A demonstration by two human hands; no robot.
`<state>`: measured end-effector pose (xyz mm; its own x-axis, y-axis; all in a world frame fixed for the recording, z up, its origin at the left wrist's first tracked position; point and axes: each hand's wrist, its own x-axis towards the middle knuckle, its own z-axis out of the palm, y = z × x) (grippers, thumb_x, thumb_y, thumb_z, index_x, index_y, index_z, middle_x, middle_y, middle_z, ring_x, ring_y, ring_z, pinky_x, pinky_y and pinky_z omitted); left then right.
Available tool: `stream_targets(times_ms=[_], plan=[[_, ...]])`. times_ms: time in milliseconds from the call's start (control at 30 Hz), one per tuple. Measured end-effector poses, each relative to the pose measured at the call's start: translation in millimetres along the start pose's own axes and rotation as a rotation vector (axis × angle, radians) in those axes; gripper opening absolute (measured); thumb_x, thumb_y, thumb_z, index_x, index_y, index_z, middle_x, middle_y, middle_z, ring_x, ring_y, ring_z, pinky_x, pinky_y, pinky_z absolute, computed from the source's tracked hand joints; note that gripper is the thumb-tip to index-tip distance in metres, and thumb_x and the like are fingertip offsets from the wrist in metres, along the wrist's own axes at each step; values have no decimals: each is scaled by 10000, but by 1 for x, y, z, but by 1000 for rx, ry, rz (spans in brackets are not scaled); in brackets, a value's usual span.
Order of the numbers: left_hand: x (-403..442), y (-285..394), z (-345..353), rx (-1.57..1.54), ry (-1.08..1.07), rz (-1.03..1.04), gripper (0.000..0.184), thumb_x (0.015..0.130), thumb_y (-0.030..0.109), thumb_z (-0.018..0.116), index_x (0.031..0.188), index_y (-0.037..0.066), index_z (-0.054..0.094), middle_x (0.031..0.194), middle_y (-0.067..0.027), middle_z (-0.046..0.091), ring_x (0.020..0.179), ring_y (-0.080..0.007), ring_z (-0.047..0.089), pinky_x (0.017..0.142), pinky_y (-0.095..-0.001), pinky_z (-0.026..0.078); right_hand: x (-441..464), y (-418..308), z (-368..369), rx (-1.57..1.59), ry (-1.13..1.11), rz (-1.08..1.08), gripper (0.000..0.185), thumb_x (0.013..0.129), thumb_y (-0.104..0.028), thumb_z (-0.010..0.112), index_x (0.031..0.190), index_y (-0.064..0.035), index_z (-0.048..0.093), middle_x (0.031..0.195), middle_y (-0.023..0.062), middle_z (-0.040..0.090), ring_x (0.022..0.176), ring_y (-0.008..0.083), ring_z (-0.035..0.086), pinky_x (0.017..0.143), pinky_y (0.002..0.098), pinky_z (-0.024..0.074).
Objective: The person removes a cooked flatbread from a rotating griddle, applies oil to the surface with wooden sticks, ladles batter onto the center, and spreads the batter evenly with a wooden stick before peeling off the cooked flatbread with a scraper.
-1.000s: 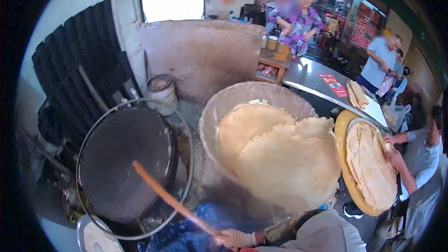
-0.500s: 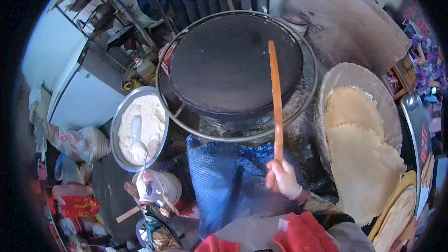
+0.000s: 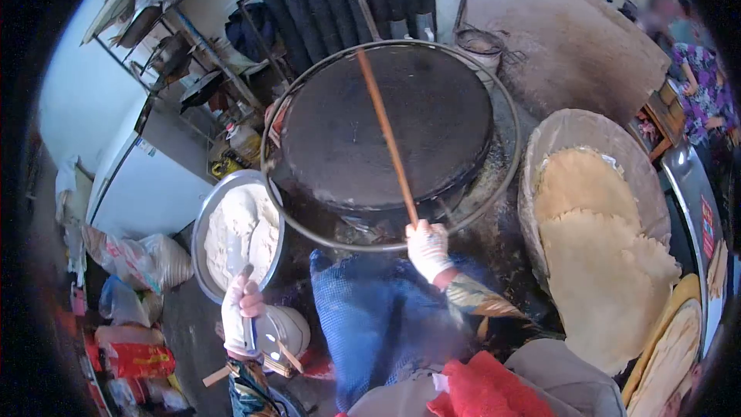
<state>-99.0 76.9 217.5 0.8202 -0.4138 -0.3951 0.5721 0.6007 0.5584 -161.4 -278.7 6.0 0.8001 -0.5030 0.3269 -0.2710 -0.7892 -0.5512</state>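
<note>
R hand (image 3: 427,251) grips wooden stick (image 3: 384,123) over griddle (image 3: 324,123) & metal ring (image 3: 347,245); L hand (image 3: 241,315) grips tool (image 3: 246,270) nr bowl (image 3: 197,241), bucket (image 3: 292,326).

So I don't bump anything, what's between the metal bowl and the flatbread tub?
In the head view, the griddle, its ring, and the right hand holding a stick.

Since half a second ago, your right hand (image 3: 429,250) has reached forward to the near side of the metal ring (image 3: 347,245), your wooden stick (image 3: 387,137) has swung leftward across the dark griddle (image 3: 448,123), and your left hand (image 3: 241,309) has come into clearer view around a grey handle (image 3: 246,270).
</note>
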Motion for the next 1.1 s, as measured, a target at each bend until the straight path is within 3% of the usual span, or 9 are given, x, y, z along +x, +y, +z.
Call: stream_targets(times_ms=[267,333,400,433,533,733,800,1067,1100], plan=[[93,-112,92,1073,-216,78,576,966,144,528,1496,144,303,674,32,472,474,-55,426,399,-200,379,46,116,-45,54,151,219,293,900,-324,580,851,-35,563,744,259,587,698,425,576,675,519,463],[165,-137,58,1729,-499,872,555,930,115,558,1456,202,400,679,-87,517,546,-199,567,555,-362,509,55,135,-44,52,136,278,308,897,-330,587,848,-27,557,782,258,598,738,420,596,700,515,474],[176,-145,81,2237,-446,917,557,903,110,564,1426,248,434,747,-159,567,632,-309,624,601,-447,518,64,140,-45,510,104,372,286,889,-316,616,854,-43,540,721,207,590,659,412,587,607,477,472],[184,-148,86,2297,-467,855,554,880,104,559,1396,281,461,815,-163,608,690,-357,635,596,-464,516,63,138,-60,45,133,258,255,908,-293,591,853,-47,553,725,193,609,611,347,602,555,440,479],[202,-147,90,2380,-486,893,602,845,70,561,1401,276,455,802,-152,598,679,-354,626,585,-468,509,69,177,-18,473,138,313,248,907,-287,586,849,-45,588,704,183,635,584,298,620,524,429,485],[211,-139,56,2310,-573,1249,692,810,33,597,1458,152,383,748,-93,519,559,-262,558,466,-388,471,67,78,-149,-23,-198,366,244,925,-260,490,928,-70,643,794,191,656,709,366,659,634,499,536],[198,-144,60,2237,-542,913,633,833,-43,552,1425,149,439,795,-176,531,664,-375,583,566,-448,472,55,117,-68,166,69,272,244,929,-295,516,975,-62,571,798,183,623,745,372,622,671,520,484],[206,-170,45,1566,-500,1156,599,924,15,510,1491,117,346,1020,-63,635,679,-196,538,612,-383,470,44,117,-25,123,190,93,269,910,-321,577,978,-71,503,777,210,609,773,415,576,697,497,450],[182,-166,60,1472,-365,674,550,965,97,517,1487,94,345,1118,-34,628,678,-124,524,603,-309,479,45,103,-48,283,124,237,252,905,-285,589,993,-64,507,781,188,617,746,385,591,663,479,458]])
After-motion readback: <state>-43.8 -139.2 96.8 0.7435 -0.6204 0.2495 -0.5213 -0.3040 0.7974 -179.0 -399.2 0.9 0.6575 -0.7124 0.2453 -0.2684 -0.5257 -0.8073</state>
